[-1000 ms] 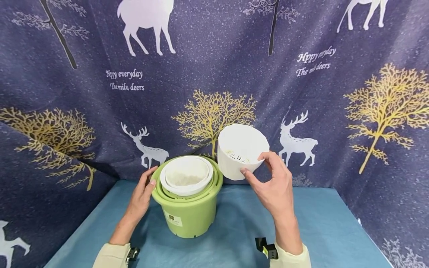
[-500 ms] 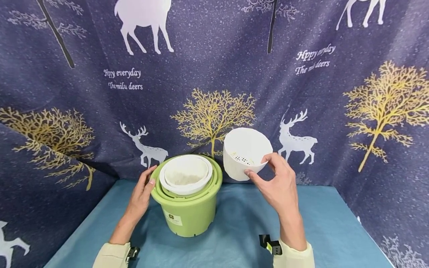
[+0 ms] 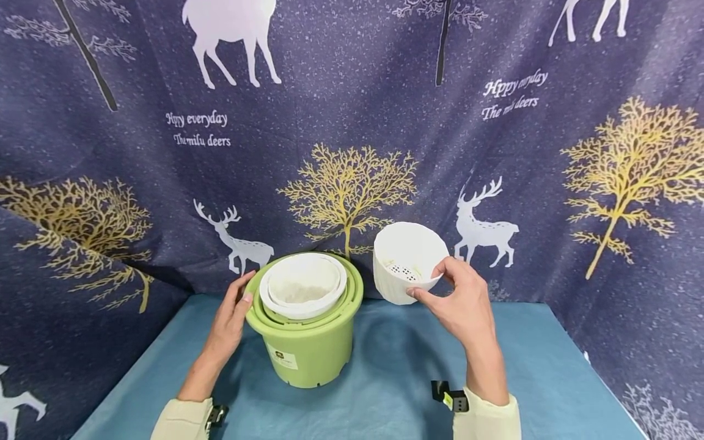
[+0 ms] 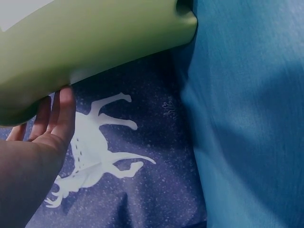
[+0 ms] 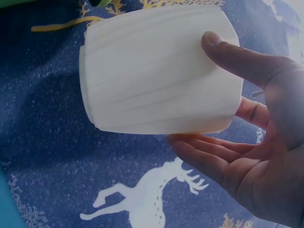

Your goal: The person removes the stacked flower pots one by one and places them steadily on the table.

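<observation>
Loose white pot (image 3: 409, 261) has dropped lower and further right than a second ago, further off from the green pot (image 3: 310, 360). Head view: it's tilted over the bench (image 3: 379, 391), rim pinched in the right hand's fingers (image 3: 423, 296), and the left hand (image 3: 227, 321) rests on the green rim, with white pots (image 3: 304, 313) nested inside. Left wrist cam: fairly straight fingers against green plastic. Right wrist: thumb on the white wall, one finger past the rim.

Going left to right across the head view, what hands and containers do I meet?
Left hand, green round plastic pot with white round containers nested inside, white round holed-bottom plastic pot, right hand.
</observation>
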`<state>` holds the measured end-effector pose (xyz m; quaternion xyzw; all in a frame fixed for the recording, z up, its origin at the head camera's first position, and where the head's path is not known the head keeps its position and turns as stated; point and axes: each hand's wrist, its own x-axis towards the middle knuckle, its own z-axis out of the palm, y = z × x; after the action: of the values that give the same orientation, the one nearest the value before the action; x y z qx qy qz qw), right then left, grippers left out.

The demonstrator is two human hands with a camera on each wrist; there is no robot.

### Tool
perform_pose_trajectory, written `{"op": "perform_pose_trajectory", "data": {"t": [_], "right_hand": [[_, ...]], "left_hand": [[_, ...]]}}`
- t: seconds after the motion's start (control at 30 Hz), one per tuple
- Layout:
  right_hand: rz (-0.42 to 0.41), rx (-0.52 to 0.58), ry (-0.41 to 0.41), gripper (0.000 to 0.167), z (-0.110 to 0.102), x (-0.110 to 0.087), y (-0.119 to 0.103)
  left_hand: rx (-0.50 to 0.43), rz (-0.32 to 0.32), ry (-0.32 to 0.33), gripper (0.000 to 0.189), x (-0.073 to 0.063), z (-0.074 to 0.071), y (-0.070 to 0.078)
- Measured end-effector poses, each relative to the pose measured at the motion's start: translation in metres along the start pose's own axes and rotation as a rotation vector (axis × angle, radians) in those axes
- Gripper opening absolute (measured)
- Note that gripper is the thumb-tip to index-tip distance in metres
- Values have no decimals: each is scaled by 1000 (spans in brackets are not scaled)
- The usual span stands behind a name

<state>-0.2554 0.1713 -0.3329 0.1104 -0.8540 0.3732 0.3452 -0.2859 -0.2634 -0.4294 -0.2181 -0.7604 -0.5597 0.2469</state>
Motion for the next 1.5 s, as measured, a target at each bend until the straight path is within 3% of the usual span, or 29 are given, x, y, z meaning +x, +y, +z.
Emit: {"op": "perform_pose_trajectory", "data": {"t": [0.53, 0.9, 1.5], "right_hand": [[46, -51, -197, 44, 7, 3, 15], [36, -16, -238, 49, 20, 3, 22], [46, -60, -308, 46, 32, 3, 36]], "left_hand": [[-14, -5, 4, 48, 0, 2, -1], [8, 2, 20, 47, 0, -3, 1], [-20, -10, 9, 48, 0, 1, 0]]}}
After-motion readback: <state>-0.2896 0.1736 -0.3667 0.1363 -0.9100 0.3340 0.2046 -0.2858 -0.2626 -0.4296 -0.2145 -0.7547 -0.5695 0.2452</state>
